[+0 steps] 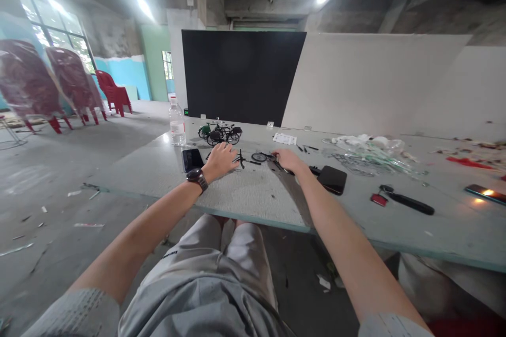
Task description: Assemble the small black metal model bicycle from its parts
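My left hand (222, 160) rests on the table with its fingers stretched out and a little apart, beside small black parts (241, 159). My right hand (288, 160) has its fingers curled down at a model bicycle part with a small wheel (259, 157). Its fingertips seem to pinch the thin dark end of that part, though the contact is partly hidden. A short black bar (253, 162) lies between the hands. Behind my left hand stand several miniature bicycles (223, 136), one with a green piece.
A water bottle (177, 124) and a phone (192, 160) are at the left. On the right lie a black flat case (332, 179), a black-handled tool (411, 202), a red piece (378, 199), plastic wrapping (371, 147) and another phone (486, 192). A black panel (241, 76) rises behind.
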The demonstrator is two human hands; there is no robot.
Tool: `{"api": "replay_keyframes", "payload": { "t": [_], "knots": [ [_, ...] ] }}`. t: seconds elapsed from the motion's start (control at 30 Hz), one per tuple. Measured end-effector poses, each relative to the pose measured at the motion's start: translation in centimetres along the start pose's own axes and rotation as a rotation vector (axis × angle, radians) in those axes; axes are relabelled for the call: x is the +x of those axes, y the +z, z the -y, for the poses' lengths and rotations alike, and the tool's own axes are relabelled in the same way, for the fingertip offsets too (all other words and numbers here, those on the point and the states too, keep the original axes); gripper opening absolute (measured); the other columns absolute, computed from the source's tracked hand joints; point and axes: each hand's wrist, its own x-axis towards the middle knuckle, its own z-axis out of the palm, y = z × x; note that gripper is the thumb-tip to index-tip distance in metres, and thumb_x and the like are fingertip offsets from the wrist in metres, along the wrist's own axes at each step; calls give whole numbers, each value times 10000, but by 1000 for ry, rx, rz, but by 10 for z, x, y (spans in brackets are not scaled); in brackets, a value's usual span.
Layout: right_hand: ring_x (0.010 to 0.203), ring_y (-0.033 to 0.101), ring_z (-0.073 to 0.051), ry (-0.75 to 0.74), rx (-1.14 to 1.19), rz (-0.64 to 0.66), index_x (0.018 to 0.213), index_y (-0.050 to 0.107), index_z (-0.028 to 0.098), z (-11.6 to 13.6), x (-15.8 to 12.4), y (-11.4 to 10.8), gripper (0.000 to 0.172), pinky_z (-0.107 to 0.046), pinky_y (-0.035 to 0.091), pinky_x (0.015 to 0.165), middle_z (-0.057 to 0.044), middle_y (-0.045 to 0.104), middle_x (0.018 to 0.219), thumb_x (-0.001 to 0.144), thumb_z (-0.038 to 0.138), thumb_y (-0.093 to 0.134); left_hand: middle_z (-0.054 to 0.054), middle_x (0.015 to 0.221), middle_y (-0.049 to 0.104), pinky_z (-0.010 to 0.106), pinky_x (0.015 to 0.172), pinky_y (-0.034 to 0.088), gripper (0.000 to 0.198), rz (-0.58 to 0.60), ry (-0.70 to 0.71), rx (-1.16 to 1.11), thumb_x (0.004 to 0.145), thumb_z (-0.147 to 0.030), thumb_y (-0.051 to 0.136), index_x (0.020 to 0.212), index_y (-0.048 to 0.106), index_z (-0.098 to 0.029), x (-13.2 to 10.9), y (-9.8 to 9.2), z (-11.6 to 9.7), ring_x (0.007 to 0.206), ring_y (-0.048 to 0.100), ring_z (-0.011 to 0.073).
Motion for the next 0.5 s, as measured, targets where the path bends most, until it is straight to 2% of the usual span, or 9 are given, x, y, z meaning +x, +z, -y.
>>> {"api": "replay_keyframes", "payload": {
  "t": [0.17,0.3,0.5],
  "knots": [
    [1168,673,-283,0,-11,-7,1300,713,173,8,-4,-12,344,-337,489,997,-161,708,1303,1002,242,554,159,1104,651,426,901,415,358,-6,-6,-7,987,-441,524,1098,696,-147,-1,-3,-1,1079,536,321],
    [1054,710,-261,-36,-5,44,1146,783,195,18,-8,-17,266,-310,519,915,-126,768,1159,966,322,635,154,1112,649,423,902,411,365,-8,-8,-4,999,-447,501,1095,689,-150,-2,-4,-2,1086,535,319],
    [946,715,-274,-20,-36,44,1014,792,171,30,-8,-14,183,-339,524,847,-155,778,1038,935,282,671,157,1110,650,426,902,414,372,-2,4,6,1002,-449,490,1096,689,-149,-2,-3,-1,1081,535,319]
  ]
}}
